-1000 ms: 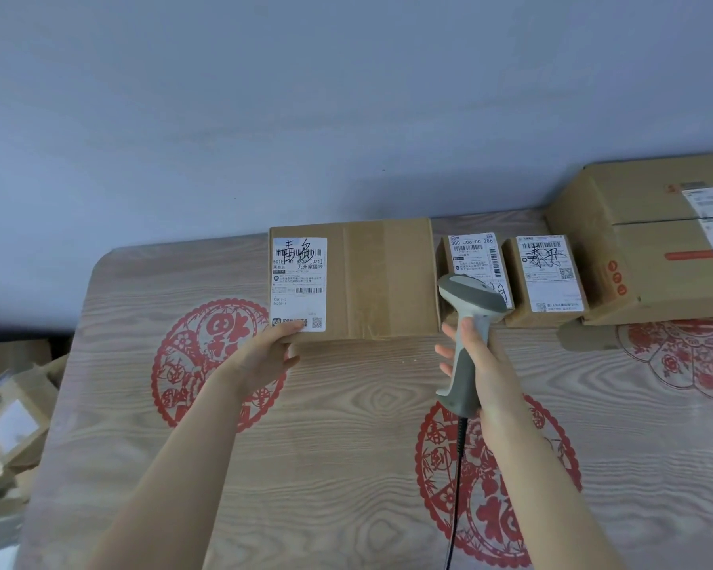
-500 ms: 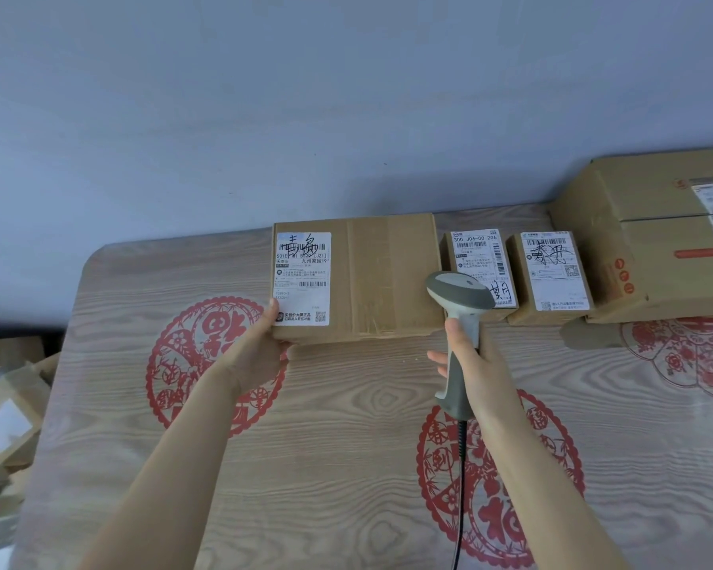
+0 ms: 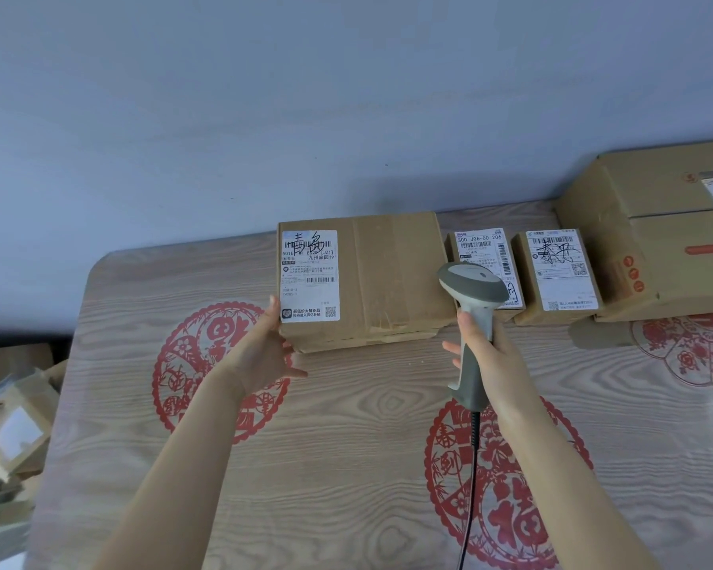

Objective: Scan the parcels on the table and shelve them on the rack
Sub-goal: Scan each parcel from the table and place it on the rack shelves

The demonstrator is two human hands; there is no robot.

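Scanner (image 3: 472, 281) has swung left toward the box (image 3: 392, 273), gripped by the right hand (image 3: 494, 355); left hand (image 3: 264, 351), fingers wide, steadies it. Scrawl over the barcode (image 3: 309, 242) may block reading.

Along the back of the table (image 3: 346, 454), left to right: wide parcel (image 3: 396, 277), small parcel (image 3: 480, 250), second small parcel (image 3: 558, 277), big box (image 3: 655, 240). Scanner (image 3: 472, 322) before the small parcel. Cartons (image 3: 13, 425) left of the table.

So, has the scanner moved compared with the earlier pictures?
Yes. The scanner in the right hand has shifted left: before, its head covered the label of the small parcel; now it overlaps the right edge of the medium box.
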